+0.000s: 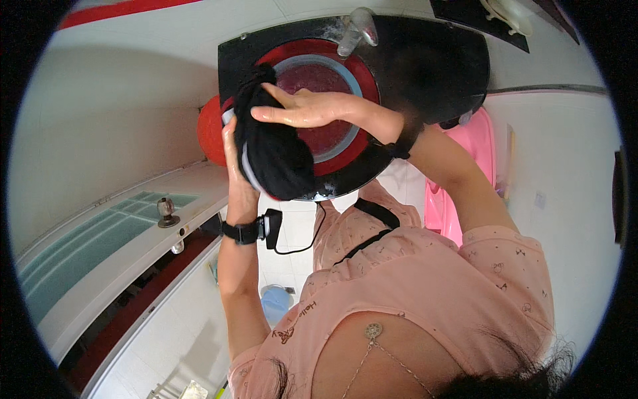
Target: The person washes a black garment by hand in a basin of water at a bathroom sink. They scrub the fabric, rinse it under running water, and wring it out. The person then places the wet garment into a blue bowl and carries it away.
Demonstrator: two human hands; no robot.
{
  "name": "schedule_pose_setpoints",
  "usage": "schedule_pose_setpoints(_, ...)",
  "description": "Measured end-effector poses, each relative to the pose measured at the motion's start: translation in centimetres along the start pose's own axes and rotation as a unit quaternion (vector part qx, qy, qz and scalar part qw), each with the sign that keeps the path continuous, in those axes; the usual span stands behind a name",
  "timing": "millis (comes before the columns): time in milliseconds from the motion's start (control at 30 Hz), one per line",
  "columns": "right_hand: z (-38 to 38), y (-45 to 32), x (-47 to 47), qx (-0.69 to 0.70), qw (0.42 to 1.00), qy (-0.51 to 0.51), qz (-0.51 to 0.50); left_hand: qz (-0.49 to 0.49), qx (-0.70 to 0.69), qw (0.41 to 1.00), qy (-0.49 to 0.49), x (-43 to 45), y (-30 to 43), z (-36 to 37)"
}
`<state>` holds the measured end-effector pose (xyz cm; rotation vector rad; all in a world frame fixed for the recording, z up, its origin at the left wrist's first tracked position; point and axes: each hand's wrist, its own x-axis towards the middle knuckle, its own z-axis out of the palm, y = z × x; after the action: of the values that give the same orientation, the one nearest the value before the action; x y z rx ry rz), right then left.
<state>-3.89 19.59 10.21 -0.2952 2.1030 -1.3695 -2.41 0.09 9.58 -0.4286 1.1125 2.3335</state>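
My left hand [233, 154] grips a black fabric item [274, 159] with a white band along its edge; the band faces my left palm. The item is tilted over the left side of a red basin [370, 80], and whether it is a shoe or a garment I cannot tell. My right hand [299, 108] lies against its upper side with thumb and forefinger spread, looking wet. A pale blue ring [356, 82] lies inside the red rim, around dark reddish contents with a bubbly surface. The item hides the basin's left part.
A metal faucet [360, 32] rises behind the basin on a black countertop [423, 65]. Left stands a red round object [210, 132], and a door with a knob [167, 209]. Pink plastic tubs [481, 134] stand at right. A cable [314, 239] hangs from my left wrist device.
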Motion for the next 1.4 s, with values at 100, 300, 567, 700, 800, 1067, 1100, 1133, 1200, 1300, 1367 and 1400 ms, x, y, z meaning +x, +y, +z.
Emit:
schedule_pose_setpoints(100, -1.5, 3.1, -0.2, 0.124, 0.982, 0.061, -0.132, 0.066, 0.107, 0.992, -0.03, -1.2, 1.2, -0.3)
schedule_pose_setpoints(300, 2.2, 15.9, -1.3, -0.182, 0.902, 0.304, 0.248, 0.043, -0.032, 0.998, -0.02, -5.3, 4.8, 0.2)
schedule_pose_setpoints(567, 5.3, 20.5, 1.0, 0.02, 0.914, 0.28, 0.292, 0.292, 0.429, 0.854, 0.034, -8.0, 5.6, 1.9)
schedule_pose_setpoints(700, 5.9, 20.3, 0.0, 0.086, 0.898, 0.295, 0.314, 0.099, 0.047, 0.994, 0.003, -8.5, 6.2, 2.7)
schedule_pose_setpoints(800, 6.1, 19.8, -0.4, 0.232, 0.877, 0.274, 0.318, 0.079, 0.061, 0.995, -0.007, -8.9, 6.6, 2.4)
schedule_pose_setpoints(1067, 5.3, 17.9, -0.8, 0.273, 0.865, 0.26, 0.332, 0.073, 0.094, 0.993, -0.009, -9.5, 7.7, -0.1)
schedule_pose_setpoints(1100, 5.0, 17.8, -0.9, 0.281, 0.866, 0.245, 0.335, 0.073, 0.104, 0.992, -0.009, -9.6, 7.8, -0.2)
schedule_pose_setpoints(1133, 4.7, 17.8, -1.1, 0.312, 0.858, 0.207, 0.352, 0.078, 0.111, 0.991, -0.005, -9.7, 7.8, -0.4)
schedule_pose_setpoints(1200, 4.5, 17.6, -1.2, 0.366, 0.837, 0.116, 0.389, 0.085, 0.122, 0.989, 0.011, -9.8, 7.7, -0.5)
schedule_pose_setpoints(1300, 5.1, 17.3, -1.3, 0.466, 0.779, 0.008, 0.419, 0.119, 0.128, 0.984, 0.04, -10.0, 7.6, -0.5)
schedule_pose_setpoints(1367, 5.9, 16.9, -1.3, 0.501, 0.744, -0.021, 0.441, 0.122, 0.12, 0.984, 0.042, -10.1, 7.6, -0.6)
schedule_pose_setpoints(1400, 6.4, 16.7, -1.3, 0.524, 0.729, -0.025, 0.439, 0.113, 0.11, 0.987, 0.032, -10.1, 7.7, -0.7)
